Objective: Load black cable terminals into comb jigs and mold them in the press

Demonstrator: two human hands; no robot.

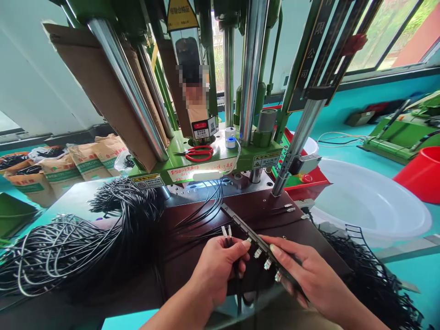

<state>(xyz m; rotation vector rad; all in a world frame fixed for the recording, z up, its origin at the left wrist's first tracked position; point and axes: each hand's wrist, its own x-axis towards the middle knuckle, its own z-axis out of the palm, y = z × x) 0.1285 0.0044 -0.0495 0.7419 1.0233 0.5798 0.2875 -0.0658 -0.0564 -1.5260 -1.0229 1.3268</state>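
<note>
My left hand (215, 263) is closed round black cables whose metal plug ends (227, 231) stick up above the thumb. Its fingertips are at the edge of a long, dark metal bar (240, 223), by a small metal connector. My right hand (311, 272) grips the lower end of that bar, which slants up to the left over the brown tabletop (192, 217). Several silvery connectors (267, 264) stick out from the bar's lower side, between my hands. Loose cables with metal ends (290, 208) lie behind the bar.
A green press machine (151, 167) stands behind the tabletop, with red-handled cutters (199, 153) on its ledge. A large bundle of black cables (127, 215) lies at left. To the right are a white basin (371, 206), a heap of black plastic pieces (367, 270) and a red bucket (421, 176).
</note>
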